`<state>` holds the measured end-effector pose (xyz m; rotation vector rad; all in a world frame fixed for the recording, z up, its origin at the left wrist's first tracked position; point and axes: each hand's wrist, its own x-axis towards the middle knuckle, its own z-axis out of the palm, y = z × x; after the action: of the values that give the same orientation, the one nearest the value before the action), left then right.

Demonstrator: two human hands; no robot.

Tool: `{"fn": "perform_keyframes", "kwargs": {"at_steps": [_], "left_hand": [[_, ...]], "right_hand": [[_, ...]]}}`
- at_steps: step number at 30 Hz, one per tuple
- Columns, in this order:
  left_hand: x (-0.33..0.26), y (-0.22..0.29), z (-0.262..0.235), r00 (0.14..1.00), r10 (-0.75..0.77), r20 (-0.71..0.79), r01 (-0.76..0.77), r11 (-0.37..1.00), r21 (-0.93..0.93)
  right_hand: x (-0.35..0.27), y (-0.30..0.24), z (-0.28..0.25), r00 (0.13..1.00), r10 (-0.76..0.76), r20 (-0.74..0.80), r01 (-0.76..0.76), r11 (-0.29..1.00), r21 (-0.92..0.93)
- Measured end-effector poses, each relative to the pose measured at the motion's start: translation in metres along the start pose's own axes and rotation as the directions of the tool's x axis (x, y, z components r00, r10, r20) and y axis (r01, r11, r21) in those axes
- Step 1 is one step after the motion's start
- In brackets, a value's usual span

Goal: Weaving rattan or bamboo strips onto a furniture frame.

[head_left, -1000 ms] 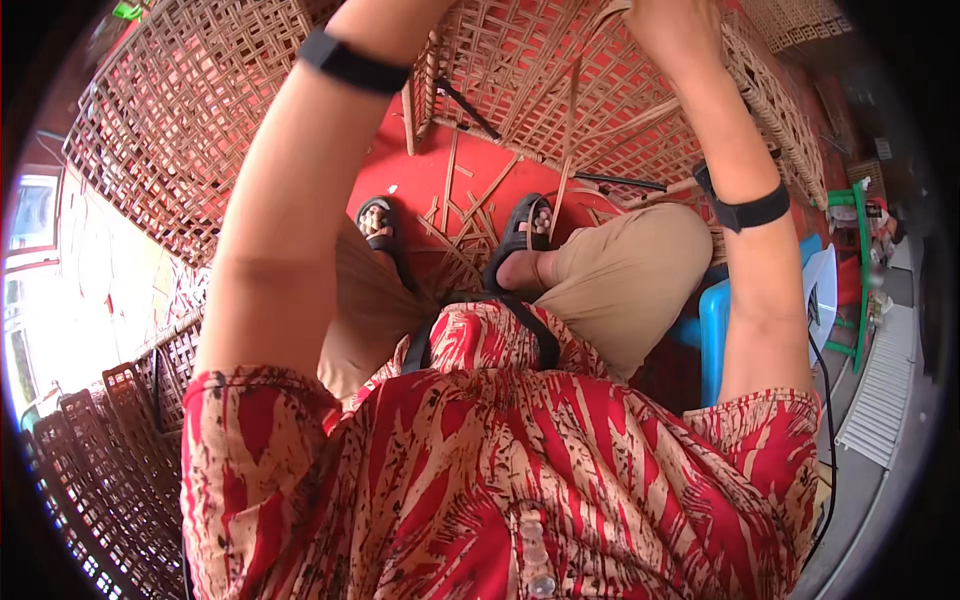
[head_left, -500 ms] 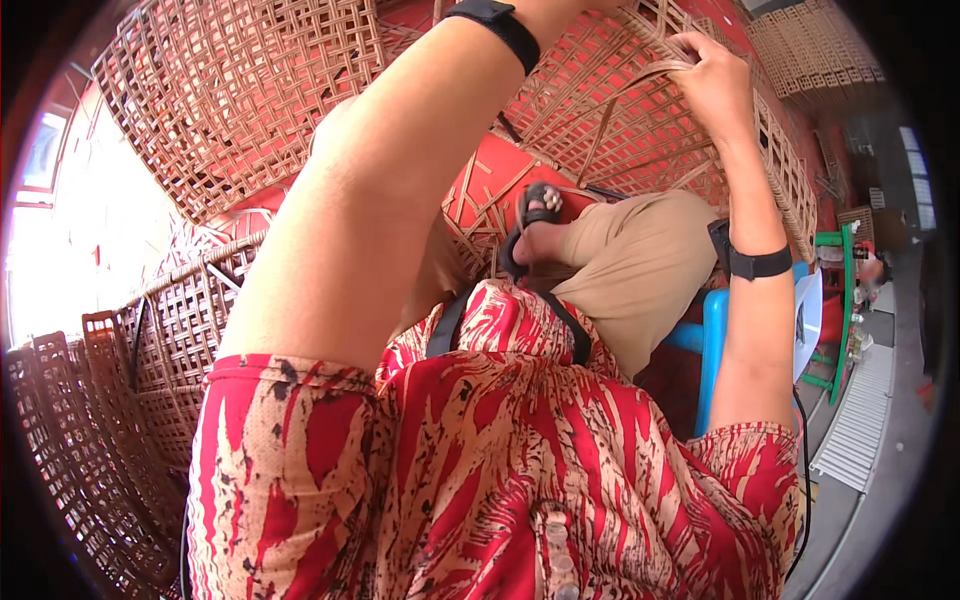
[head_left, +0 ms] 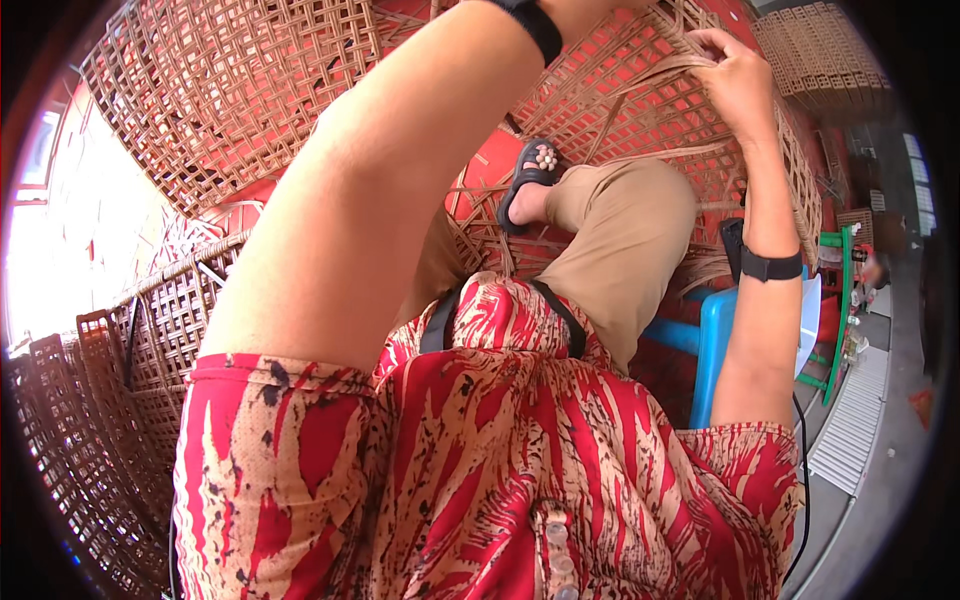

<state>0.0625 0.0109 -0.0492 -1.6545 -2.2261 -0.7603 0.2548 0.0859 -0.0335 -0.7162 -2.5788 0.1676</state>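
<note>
Up top, my right hand (head_left: 735,75) pinches a bamboo strip (head_left: 640,75) on the woven panel (head_left: 250,90); my left hand is out of frame.

Red floor (head_left: 492,165) carries 1 large open-weave bamboo panel (head_left: 250,90), with loose bamboo strips (head_left: 480,230) lying directly on it beside a sandalled foot (head_left: 528,180). Stacked woven panels (head_left: 90,420) stand at the left; a blue plastic stool (head_left: 712,350) rests at the right.

Woven panel (head_left: 250,90) stands before the knees (head_left: 630,200), stool (head_left: 715,350) at right.
</note>
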Motion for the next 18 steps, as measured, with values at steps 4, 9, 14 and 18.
{"fn": "perform_keyframes", "kwargs": {"at_steps": [4,9,14,18], "left_hand": [[0.016,-0.005,-0.001,0.998,-0.013,0.061,0.012,1.000,0.016],[0.032,-0.010,-0.006,0.994,-0.023,0.111,0.024,1.000,-0.003],[0.041,-0.014,-0.012,0.993,0.009,0.116,-0.011,1.000,0.022],[0.041,-0.020,-0.014,0.997,0.001,0.075,-0.006,0.997,0.072]], "right_hand": [[0.016,-0.002,0.000,0.999,0.000,0.049,0.003,0.999,-0.050],[0.031,-0.015,0.001,0.995,0.045,-0.089,-0.052,0.996,-0.074],[0.045,-0.017,-0.005,0.996,0.018,-0.090,-0.018,1.000,0.001],[0.044,-0.026,-0.009,0.996,0.014,-0.089,-0.018,0.999,-0.049]]}}
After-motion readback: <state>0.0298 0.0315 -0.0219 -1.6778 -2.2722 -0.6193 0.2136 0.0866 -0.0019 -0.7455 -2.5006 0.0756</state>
